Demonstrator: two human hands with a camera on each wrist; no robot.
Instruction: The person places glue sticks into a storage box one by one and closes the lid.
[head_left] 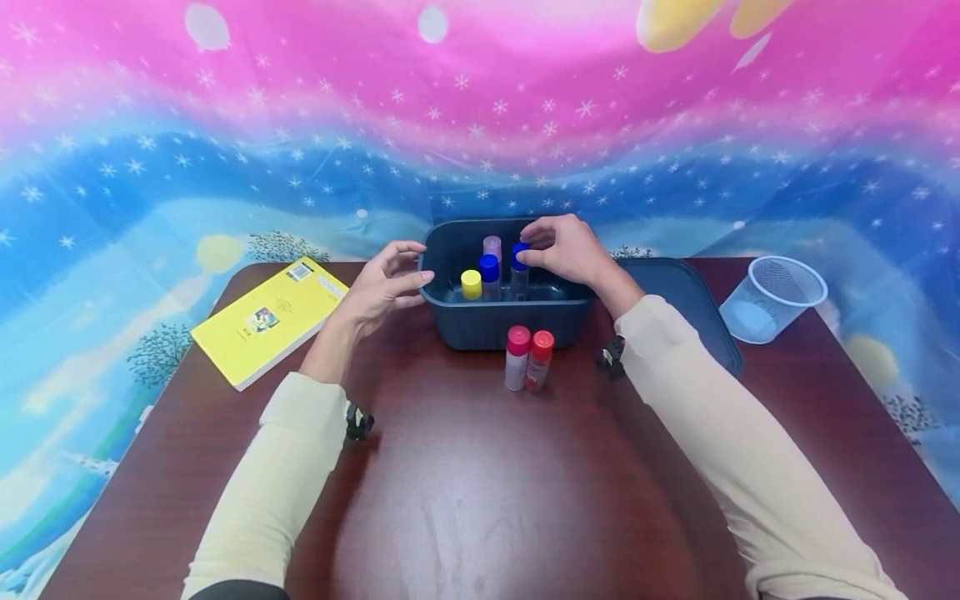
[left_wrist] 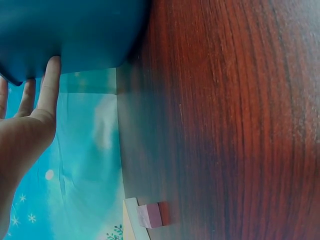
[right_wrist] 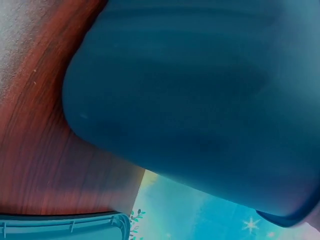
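Note:
A dark, deep plastic box [head_left: 510, 325] stands on the table, open at the top. My right hand [head_left: 566, 248] reaches over its right end and pinches the blue cap of a clear tube [head_left: 519, 283] inside it. Beside that tube stand a second blue-capped tube [head_left: 489, 268], a yellow-capped tube [head_left: 471, 284] and a pale purple-capped one [head_left: 492, 245]. At the left end, my left hand [head_left: 382, 285] touches the box's outer wall [left_wrist: 85, 35] with extended fingers [left_wrist: 49, 92]. In the right wrist view the box wall [right_wrist: 175, 100] hides the right fingers.
Two tubes, one dark-red-capped [head_left: 516, 358] and one bright-red-capped [head_left: 540, 361], stand in front of the box. A yellow book [head_left: 270, 321] lies left. To the right are the dark lid [head_left: 675, 292] and a pale mesh cup [head_left: 772, 300]. A patterned cloth [head_left: 480, 108] hangs behind.

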